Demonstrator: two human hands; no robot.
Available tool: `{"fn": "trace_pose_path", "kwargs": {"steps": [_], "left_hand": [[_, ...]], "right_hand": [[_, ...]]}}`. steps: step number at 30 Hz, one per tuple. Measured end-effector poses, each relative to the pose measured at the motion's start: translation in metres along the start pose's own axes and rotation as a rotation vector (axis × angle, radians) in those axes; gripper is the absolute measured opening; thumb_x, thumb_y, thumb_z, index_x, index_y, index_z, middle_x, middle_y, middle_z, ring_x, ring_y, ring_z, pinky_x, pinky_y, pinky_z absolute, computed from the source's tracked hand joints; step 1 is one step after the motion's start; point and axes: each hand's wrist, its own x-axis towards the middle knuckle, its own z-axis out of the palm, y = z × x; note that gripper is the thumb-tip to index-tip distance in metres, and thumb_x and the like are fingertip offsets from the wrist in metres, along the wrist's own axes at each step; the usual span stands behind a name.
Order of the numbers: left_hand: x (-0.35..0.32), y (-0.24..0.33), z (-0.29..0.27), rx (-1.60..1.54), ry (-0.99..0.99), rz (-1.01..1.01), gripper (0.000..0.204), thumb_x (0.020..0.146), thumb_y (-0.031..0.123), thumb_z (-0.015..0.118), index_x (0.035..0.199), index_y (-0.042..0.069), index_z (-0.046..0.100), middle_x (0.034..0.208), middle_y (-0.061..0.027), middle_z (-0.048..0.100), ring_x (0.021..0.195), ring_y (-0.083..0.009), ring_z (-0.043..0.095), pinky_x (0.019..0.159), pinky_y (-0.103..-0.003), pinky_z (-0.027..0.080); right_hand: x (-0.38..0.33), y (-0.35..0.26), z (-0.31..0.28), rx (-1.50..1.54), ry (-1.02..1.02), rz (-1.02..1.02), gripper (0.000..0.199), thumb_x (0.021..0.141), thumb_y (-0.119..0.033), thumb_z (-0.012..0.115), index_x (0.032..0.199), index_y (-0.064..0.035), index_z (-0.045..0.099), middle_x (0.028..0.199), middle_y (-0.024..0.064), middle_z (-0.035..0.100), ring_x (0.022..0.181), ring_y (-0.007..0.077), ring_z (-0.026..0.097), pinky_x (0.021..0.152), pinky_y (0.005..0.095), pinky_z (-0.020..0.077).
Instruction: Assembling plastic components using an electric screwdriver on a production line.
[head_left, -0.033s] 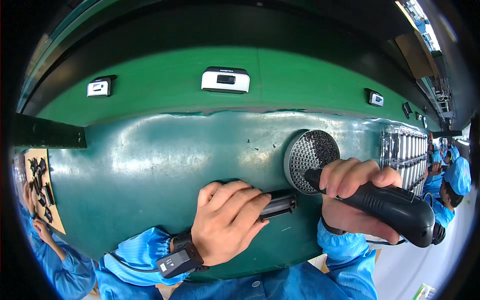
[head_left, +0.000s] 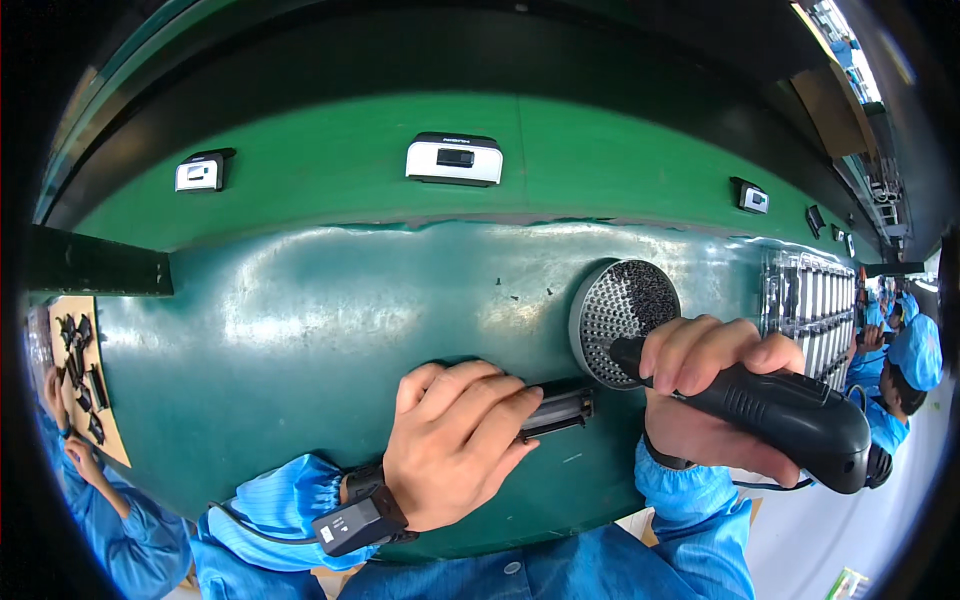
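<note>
My left hand [head_left: 460,445] is closed over a dark, elongated plastic part [head_left: 562,410] lying on the green worktable. Its right end sticks out past my fingers; the rest is hidden under the palm. My right hand [head_left: 715,370] grips a black electric screwdriver [head_left: 770,415], tilted with its nose pointing left. The nose is over the lower edge of a round grey dish [head_left: 593,335] with a perforated plate. Small dark screws [head_left: 652,292] crowd the plate's upper right side. Whether the tip touches the plate is hard to see.
Several loose screws [head_left: 514,297] lie left of the dish. A clear tray [head_left: 810,310] with white and black strips stands at right. Beyond the table, a green conveyor belt [head_left: 330,165] carries white-and-black devices [head_left: 454,160]. Co-workers sit at both sides; black parts [head_left: 85,380] lie on a board at left.
The devices at the left and middle of the belt have shifted very slightly to the right. Both hands, the screwdriver and the dark part look the same.
</note>
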Motion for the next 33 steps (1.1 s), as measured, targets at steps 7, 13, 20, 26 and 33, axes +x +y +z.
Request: {"fn": "trace_pose_path", "kwargs": {"steps": [7,13,20,26,33], "left_hand": [[-0.005,0.002,-0.013,-0.083,0.013,-0.105,0.049,0.059,0.014,0.091,0.105,0.009,0.075,0.111,-0.0039,0.064,0.11,-0.0291,0.059,0.091,-0.043,0.042],[-0.021,-0.009,-0.018,-0.14,0.028,-0.121,0.047,0.057,0.011,0.09,0.102,0.012,0.076,0.108,-0.0022,0.056,0.11,-0.0278,0.056,0.088,-0.041,0.041],[-0.035,-0.019,-0.02,-0.159,0.042,-0.123,0.05,0.054,0.012,0.09,0.102,0.012,0.076,0.107,-0.0018,0.055,0.111,-0.0274,0.055,0.087,-0.041,0.041],[-0.039,-0.024,-0.021,-0.176,0.048,-0.118,0.05,0.055,0.013,0.089,0.103,0.013,0.077,0.106,-0.0016,0.054,0.111,-0.0271,0.055,0.086,-0.041,0.041],[-0.042,-0.027,-0.022,-0.169,0.04,-0.119,0.05,0.055,0.013,0.088,0.104,0.013,0.077,0.107,-0.0013,0.054,0.111,-0.0266,0.055,0.086,-0.04,0.041]], "right_hand": [[0.0,-0.007,0.016,-0.009,0.048,0.003,0.089,0.08,-0.087,0.058,0.123,-0.0088,0.05,0.077,0.0069,0.056,0.059,0.0197,0.054,0.05,0.0348,0.0454],[-0.028,-0.046,0.075,-0.014,0.054,-0.003,0.065,0.088,-0.068,0.068,0.114,-0.0116,0.046,0.072,0.0037,0.053,0.052,0.0142,0.05,0.049,0.0301,0.044],[-0.053,-0.024,0.094,0.036,-0.112,0.123,0.065,0.089,-0.067,0.067,0.116,-0.0121,0.046,0.073,0.0089,0.06,0.054,0.0222,0.059,0.046,0.0379,0.0518],[-0.058,-0.015,0.099,0.021,-0.082,0.105,0.067,0.088,-0.069,0.067,0.117,-0.012,0.047,0.073,0.0086,0.059,0.054,0.0222,0.058,0.046,0.0368,0.0511],[-0.059,-0.012,0.101,0.037,-0.08,0.112,0.068,0.087,-0.07,0.068,0.117,-0.012,0.048,0.073,0.0086,0.059,0.055,0.0224,0.058,0.046,0.0371,0.0507]]}}
